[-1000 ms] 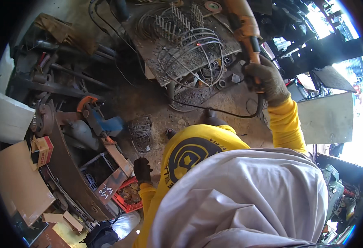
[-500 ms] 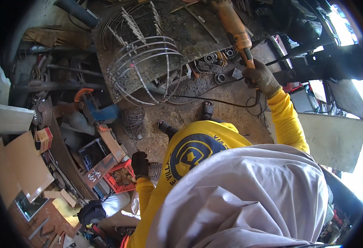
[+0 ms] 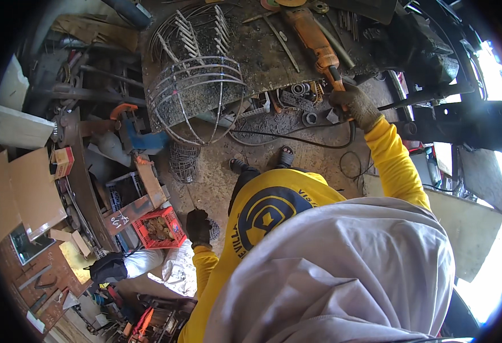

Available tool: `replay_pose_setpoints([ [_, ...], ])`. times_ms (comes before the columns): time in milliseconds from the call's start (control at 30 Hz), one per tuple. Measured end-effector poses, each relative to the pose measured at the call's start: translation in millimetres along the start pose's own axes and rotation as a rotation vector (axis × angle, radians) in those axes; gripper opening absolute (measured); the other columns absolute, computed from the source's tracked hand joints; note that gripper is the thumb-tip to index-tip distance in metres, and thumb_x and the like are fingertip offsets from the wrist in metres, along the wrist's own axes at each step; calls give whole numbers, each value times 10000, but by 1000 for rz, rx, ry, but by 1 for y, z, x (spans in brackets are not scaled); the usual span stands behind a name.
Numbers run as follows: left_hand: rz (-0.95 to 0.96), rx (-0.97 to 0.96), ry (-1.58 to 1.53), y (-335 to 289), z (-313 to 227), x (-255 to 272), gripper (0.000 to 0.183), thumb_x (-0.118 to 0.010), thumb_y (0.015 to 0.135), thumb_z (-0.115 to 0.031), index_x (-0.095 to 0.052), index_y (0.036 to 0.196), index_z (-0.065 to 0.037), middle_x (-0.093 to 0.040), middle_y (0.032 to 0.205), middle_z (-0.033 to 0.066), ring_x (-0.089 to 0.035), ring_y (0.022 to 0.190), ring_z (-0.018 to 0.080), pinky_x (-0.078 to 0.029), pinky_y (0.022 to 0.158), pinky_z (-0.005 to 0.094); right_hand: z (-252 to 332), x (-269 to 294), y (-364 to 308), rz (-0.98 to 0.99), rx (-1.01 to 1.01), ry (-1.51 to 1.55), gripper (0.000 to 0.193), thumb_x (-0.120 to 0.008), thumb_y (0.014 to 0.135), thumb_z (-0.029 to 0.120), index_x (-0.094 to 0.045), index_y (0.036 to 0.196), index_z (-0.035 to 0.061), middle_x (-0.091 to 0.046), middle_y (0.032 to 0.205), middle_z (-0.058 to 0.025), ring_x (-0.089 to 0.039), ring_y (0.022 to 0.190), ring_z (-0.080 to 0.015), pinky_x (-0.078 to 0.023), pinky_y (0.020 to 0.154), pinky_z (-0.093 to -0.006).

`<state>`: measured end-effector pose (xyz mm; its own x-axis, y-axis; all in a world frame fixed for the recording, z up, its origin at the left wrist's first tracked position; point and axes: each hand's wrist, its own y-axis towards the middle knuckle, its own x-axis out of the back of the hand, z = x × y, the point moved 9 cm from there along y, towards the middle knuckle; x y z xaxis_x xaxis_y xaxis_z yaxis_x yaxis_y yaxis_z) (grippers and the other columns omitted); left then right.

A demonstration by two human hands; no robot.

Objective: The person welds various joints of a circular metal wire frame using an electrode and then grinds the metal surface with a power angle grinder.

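Note:
My right hand [image 3: 355, 103], in a dirty work glove, grips the rear handle of an orange angle grinder [image 3: 313, 39] that lies on a dark metal workbench [image 3: 262, 63]. Its black cord [image 3: 297, 140] hangs down in a loop below the bench. A round wire cage [image 3: 196, 97] rests on the bench's left end, partly over the edge. My left hand [image 3: 198, 226], in a dark glove, hangs low by my side, away from the bench, fingers curled with nothing visible in them. My yellow sleeves and grey hood fill the lower frame.
A blue bench vise [image 3: 134, 134] with an orange part stands left of the bench. A red crate [image 3: 159, 227] of rusty parts, cardboard sheets [image 3: 25, 191] and scrap lie on the floor at left. Bearings and rings [image 3: 305, 103] sit under the bench. Dark machinery [image 3: 451, 103] crowds the right.
The view has swung so the bench and wire cage sit further left and lower. My right hand stays on the grinder's handle; my left hand stays low.

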<state>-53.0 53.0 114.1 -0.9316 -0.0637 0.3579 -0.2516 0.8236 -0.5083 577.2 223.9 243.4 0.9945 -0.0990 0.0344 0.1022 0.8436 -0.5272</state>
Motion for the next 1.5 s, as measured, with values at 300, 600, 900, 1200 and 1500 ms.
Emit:
replay_pose_setpoints([
  [300, 0, -73, 83, 5, -11, -2, 134, -585, 950, -204, -641, 1005, -96, -649, 821, 10, -575, 600, 122, -477, 513, 287, 43, 8, 42, -57, 332, -254, 211, -674, 908, 230, -685, 976, 30, -593, 697, -30, -574, 558, -124, -454, 506, -262],
  [600, 56, 52, -179, 47, -26, 1, 126, -589, 955, -166, -630, 1048, -91, -648, 840, 17, -558, 597, 105, -457, 495, 268, 47, 24, 84, -73, -72, -236, 306, -581, 964, 130, -677, 1253, 98, -686, 989, -67, -653, 785, -146, -517, 670, -287],
  [900, 73, -14, -235, 47, -131, 28, 165, -595, 979, -162, -588, 1115, -68, -615, 855, 32, -532, 604, 76, -430, 482, 250, 88, -6, 68, -230, 23, -1054, 463, -581, 951, 384, -635, 1291, 74, -712, 1043, -166, -689, 951, -309, -525, 840, -400],
  [1200, 290, -330, -111, 0, -294, 15, 307, -597, 972, -97, -586, 1268, -20, -672, 884, 31, -505, 584, 44, -426, 513, 219, 125, -35, 36, -665, 73, -1319, 557, -659, 877, 497, -673, 1223, 62, -707, 1026, -196, -687, 1033, -373, -530, 862, -456],
  [1500, 202, -609, 358, -27, -399, -55, 259, -658, 924, -33, -618, 1179, -15, -721, 880, 88, -637, 693, 95, -504, 611, 253, 122, -155, -2, -294, 861, -735, 402, -712, 877, 304, -666, 1229, 115, -692, 1044, -178, -682, 926, -368, -550, 797, -461],
])
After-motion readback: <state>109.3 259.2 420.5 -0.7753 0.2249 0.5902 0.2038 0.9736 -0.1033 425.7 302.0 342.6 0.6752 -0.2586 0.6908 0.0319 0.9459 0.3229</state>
